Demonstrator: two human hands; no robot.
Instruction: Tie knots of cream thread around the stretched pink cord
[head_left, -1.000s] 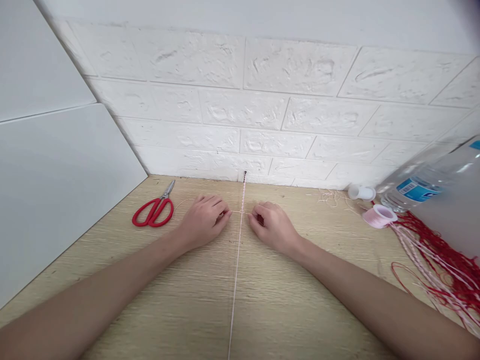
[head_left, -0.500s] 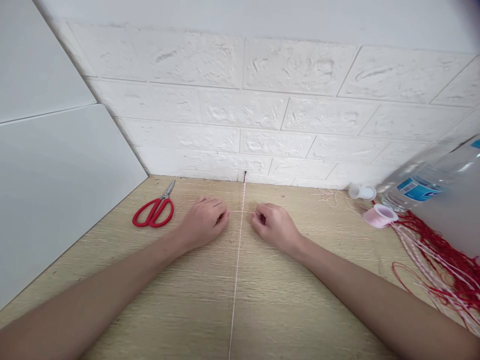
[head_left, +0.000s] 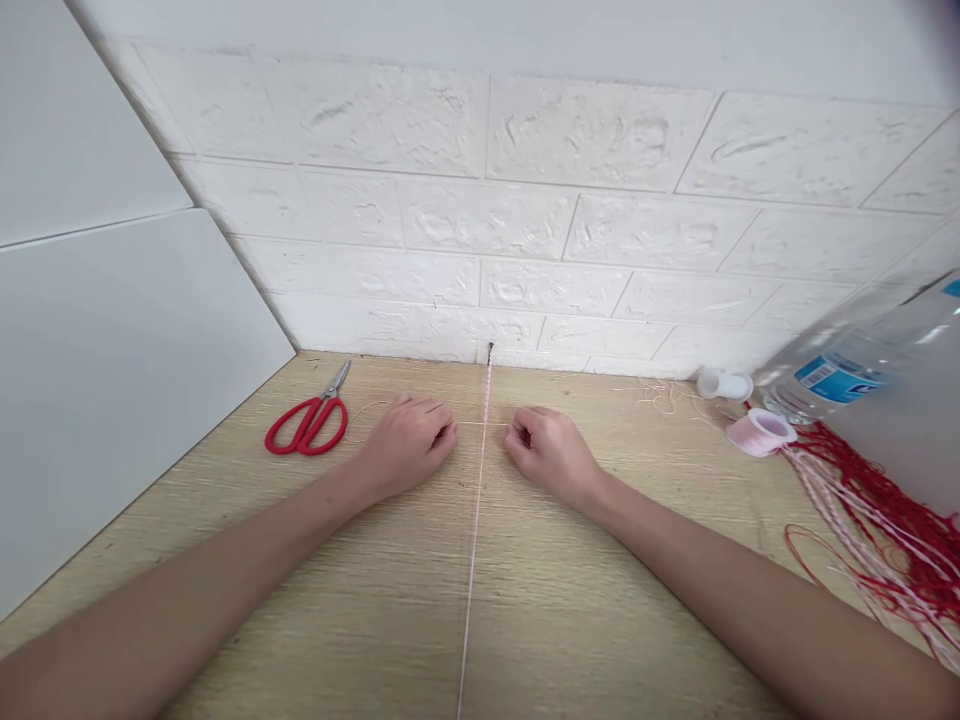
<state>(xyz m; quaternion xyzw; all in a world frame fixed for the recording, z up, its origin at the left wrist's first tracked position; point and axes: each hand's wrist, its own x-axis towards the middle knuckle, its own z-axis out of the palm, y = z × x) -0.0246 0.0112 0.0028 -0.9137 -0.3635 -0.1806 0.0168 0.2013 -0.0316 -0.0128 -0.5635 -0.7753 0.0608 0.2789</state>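
A pale pink cord runs taut from a dark hook at the foot of the wall toward me. Its far stretch is a pink knotted braid. Across it, just below the braid, a thin light thread is pulled straight. My left hand is closed in a pinch on one side of this thread; my right hand pinches the other side. Both hands rest low over the table, apart from the cord. A loose loop of thread curves out beyond my left hand.
Red-handled scissors lie left of my left hand. At the right are thread scraps, a white spool, a pink thread spool, a clear bottle and piled red cords. A white panel borders the left.
My hands have drawn slightly apart. The small loop of thread around the cord has tightened into a straight line across it. The other things have stayed put.
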